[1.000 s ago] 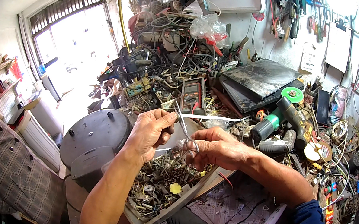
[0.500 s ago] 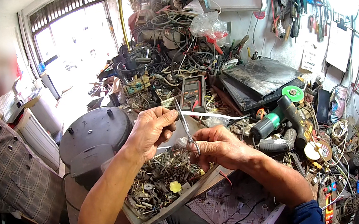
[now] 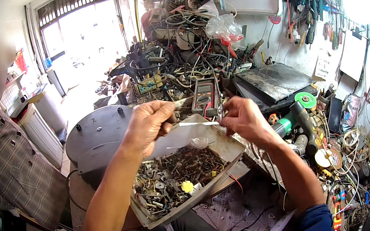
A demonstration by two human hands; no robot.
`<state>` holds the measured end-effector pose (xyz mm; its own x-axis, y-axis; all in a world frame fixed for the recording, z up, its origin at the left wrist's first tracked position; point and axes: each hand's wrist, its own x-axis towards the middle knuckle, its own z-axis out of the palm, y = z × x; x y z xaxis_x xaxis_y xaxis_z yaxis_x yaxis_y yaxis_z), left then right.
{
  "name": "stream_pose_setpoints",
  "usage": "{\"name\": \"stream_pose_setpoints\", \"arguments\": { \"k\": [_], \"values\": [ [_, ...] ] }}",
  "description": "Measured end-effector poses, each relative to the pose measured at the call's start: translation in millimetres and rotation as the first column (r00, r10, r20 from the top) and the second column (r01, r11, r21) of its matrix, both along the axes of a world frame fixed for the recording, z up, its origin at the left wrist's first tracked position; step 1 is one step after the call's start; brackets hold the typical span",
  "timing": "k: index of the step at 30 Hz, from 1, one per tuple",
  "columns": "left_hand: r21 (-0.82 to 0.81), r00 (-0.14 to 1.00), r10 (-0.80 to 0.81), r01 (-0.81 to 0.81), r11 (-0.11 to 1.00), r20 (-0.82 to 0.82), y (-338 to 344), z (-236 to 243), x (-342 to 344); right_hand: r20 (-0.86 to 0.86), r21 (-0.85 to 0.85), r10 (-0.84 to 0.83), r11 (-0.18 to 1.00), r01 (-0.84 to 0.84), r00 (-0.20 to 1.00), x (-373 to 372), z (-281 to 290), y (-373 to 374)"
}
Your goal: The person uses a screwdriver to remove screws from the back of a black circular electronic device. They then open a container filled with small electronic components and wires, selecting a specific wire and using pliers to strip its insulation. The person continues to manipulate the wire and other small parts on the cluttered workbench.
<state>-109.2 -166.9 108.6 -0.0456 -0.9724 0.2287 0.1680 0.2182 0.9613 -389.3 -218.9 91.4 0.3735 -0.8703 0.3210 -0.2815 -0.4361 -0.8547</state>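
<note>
My left hand [image 3: 151,124] is closed, thumb pressed to forefinger, above the left part of a parts tray. A narrow white strip [image 3: 198,124] runs from beside its fingers across to my right hand [image 3: 245,118]. My right hand is closed too, with slim metal scissors [image 3: 220,108] showing in part at its fingertips; the rest is hidden by the hand. Beneath both hands the shallow grey tray [image 3: 227,150] holds a heap of small metal parts [image 3: 182,171], a yellow knob [image 3: 187,186] and a bit of clear plastic [image 3: 199,142].
Behind the tray lies a multimeter [image 3: 204,95]. A large round dark lid [image 3: 100,129] is at left, near a person in a checked jacket [image 3: 14,166]. An angle grinder with a green disc [image 3: 306,100] rests at right. Tangled cables [image 3: 183,43] pile up at the back.
My right hand has moved up and to the right, away from my left hand. The scissors, plainly visible before, are now mostly hidden. More of the tray shows.
</note>
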Motion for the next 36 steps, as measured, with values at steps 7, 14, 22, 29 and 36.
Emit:
{"name": "stream_pose_setpoints", "arguments": {
  "k": [7,14,22,29,36],
  "values": [
    [-0.085,0.946,0.164,-0.146,0.986,0.279,42.2,2.9,8.1,-0.589,-0.530,-0.459,0.841,0.111,0.666,-28.7,-34.2,-65.3],
    [-0.034,0.940,0.176,-0.173,0.984,0.292,69.4,-29.8,27.1,-0.831,-0.493,-0.457,0.869,-0.042,0.318,-19.1,-43.9,-76.1],
    [-0.015,0.950,0.150,-0.152,0.988,0.275,76.5,-38.7,30.2,-0.100,-0.352,0.166,0.916,-0.191,0.981,63.4,0.1,32.0],
    [-0.037,0.953,0.162,-0.158,0.987,0.257,79.4,-40.6,32.3,0.162,-0.076,0.385,0.923,-0.378,0.908,112.1,-22.3,49.4],
    [0.041,0.983,0.161,-0.165,0.985,0.090,79.7,-34.2,34.2,0.505,0.241,0.298,0.853,-0.464,0.810,105.8,-20.3,42.3]
  ]
}}
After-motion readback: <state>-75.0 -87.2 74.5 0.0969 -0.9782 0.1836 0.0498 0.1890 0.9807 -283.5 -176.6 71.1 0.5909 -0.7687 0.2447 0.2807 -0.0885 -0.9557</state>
